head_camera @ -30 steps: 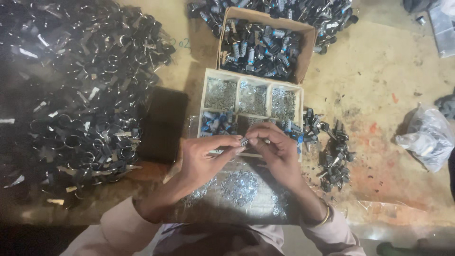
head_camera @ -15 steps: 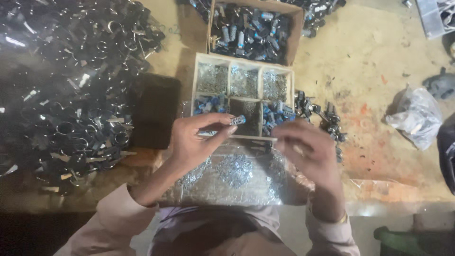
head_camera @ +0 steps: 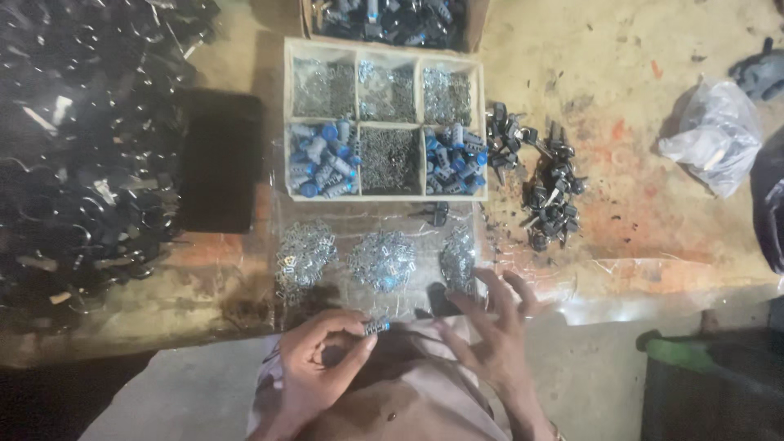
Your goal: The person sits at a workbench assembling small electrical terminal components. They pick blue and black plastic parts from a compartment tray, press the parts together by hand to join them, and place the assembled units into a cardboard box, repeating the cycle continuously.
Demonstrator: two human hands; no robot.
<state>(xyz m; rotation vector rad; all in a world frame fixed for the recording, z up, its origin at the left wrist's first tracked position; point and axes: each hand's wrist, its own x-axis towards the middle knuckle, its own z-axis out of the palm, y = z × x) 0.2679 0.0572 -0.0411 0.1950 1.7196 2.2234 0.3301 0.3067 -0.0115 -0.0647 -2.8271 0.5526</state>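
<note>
The left hand (head_camera: pixel 322 359) is pinching a small silver-and-blue cylindrical metal part (head_camera: pixel 376 327) between thumb and fingertips, close to the body, likely so it can be seen and worked on. The right hand (head_camera: pixel 490 331) is hovering with fingers spread open, holding nothing, fingertips nearing the rightmost of three small heaps of shiny metal bits (head_camera: pixel 458 260); the heaps are sitting on a clear plastic sheet (head_camera: pixel 376 220), probably to keep the loose bits together within reach. Just beyond, a six-compartment wooden sorting tray (head_camera: pixel 483 122) is keeping kinds apart: silvery bits in the far row, blue-capped cylinders in the near left and right cells. A cluster of dark assembled pieces (head_camera: pixel 543 188) is lying right of the tray. The worn, stained tan worktop (head_camera: pixel 637 98) is also carrying a big pile of dark metal rings (head_camera: pixel 82 163) on the left, a cardboard box (head_camera: pixel 474 20) at the far edge and a crumpled clear plastic bag (head_camera: pixel 714 135). The lighting is dim.
</note>
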